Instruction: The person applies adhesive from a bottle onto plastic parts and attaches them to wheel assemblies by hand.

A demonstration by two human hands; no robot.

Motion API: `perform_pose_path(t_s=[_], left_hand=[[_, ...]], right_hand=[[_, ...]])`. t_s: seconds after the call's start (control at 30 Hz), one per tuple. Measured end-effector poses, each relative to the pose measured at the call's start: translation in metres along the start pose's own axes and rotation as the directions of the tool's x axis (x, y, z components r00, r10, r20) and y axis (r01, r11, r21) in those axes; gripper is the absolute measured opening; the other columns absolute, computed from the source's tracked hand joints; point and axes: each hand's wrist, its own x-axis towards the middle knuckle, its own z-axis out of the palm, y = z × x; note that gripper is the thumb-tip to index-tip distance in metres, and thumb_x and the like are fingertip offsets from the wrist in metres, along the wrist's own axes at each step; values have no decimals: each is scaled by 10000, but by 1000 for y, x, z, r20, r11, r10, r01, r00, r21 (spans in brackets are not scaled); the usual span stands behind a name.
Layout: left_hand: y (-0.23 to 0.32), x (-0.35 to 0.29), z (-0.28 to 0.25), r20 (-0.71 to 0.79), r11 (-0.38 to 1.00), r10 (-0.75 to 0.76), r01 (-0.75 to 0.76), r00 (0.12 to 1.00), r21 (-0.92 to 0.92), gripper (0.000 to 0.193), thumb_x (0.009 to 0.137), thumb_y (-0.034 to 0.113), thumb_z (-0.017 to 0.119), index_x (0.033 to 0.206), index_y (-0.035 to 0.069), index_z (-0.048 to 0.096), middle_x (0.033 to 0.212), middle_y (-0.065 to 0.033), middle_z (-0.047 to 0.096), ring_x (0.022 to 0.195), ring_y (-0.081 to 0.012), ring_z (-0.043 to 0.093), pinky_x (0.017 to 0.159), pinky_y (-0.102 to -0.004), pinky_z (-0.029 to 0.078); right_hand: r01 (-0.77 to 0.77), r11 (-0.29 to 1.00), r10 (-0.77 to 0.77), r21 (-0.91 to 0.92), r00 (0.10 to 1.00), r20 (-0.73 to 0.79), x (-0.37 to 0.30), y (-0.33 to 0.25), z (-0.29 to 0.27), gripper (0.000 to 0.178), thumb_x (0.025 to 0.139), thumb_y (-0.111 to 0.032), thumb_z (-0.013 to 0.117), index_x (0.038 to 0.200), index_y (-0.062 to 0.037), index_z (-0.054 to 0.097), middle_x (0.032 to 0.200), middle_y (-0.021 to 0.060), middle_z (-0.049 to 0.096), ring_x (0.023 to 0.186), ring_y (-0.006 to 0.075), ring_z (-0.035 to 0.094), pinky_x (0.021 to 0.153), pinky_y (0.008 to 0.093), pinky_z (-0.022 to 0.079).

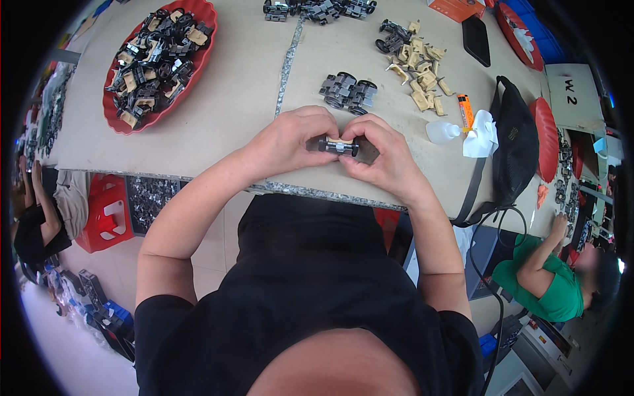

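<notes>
Near the table's front edge, my left hand (294, 138) and my right hand (386, 157) hold a small toy car chassis (339, 146) between them. It is dark and silvery with black wheels, and a tan part shows along its upper side. My fingers and thumbs pinch it from both ends. Just beyond my hands stand several grey and black toy car chassis (348, 91) side by side. To their right lies a loose pile of tan plastic parts (420, 69), with another dark chassis (394, 36) at its far left.
A red scalloped tray (206, 53) at left is heaped with tan and black assemblies. More chassis (321, 10) line the far edge. At right are a squeeze bottle (441, 132), an orange tube (465, 111), a phone (476, 41), a black bag (514, 148) and a co-worker in green (548, 284).
</notes>
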Motion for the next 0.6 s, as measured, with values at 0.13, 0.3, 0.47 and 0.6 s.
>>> perform_pose_path(t_s=[0.13, 0.3, 0.47, 0.6], left_hand=[[0, 0, 1, 0, 1000, 9, -9, 1000, 23, 275, 585, 19, 698, 811, 18, 542, 815, -73, 546, 776, -207, 531, 643, -288, 443], [-2, 0, 2, -3, 999, 32, -32, 999, 14, 274, 582, 15, 695, 806, 16, 538, 807, -75, 540, 765, -215, 529, 638, -293, 439], [-1, 0, 2, -7, 1000, 3, -3, 1000, -18, 263, 575, 0, 691, 791, 9, 541, 790, -73, 542, 756, -211, 530, 629, -292, 441], [-2, 0, 3, -8, 1000, -4, 4, 1000, -21, 257, 573, -7, 689, 784, 7, 543, 785, -72, 544, 754, -208, 530, 623, -291, 441]], right_hand=[[-3, 1000, 2, 13, 999, 34, 1, 4, -1, 246, 637, -55, 657, 839, -30, 519, 827, 68, 525, 754, 196, 518, 657, 277, 429], [16, 997, -18, 79, 999, 32, 0, 8, 0, 242, 635, -38, 654, 834, -23, 518, 831, 75, 524, 785, 201, 516, 684, 282, 427], [14, 995, -17, 98, 999, 28, 0, 8, 1, 240, 631, -38, 656, 827, -20, 519, 836, 77, 528, 797, 206, 514, 701, 284, 425], [18, 995, -22, 98, 999, 38, 1, 8, 0, 237, 631, -38, 656, 825, -21, 520, 835, 77, 529, 798, 208, 514, 708, 287, 423]])
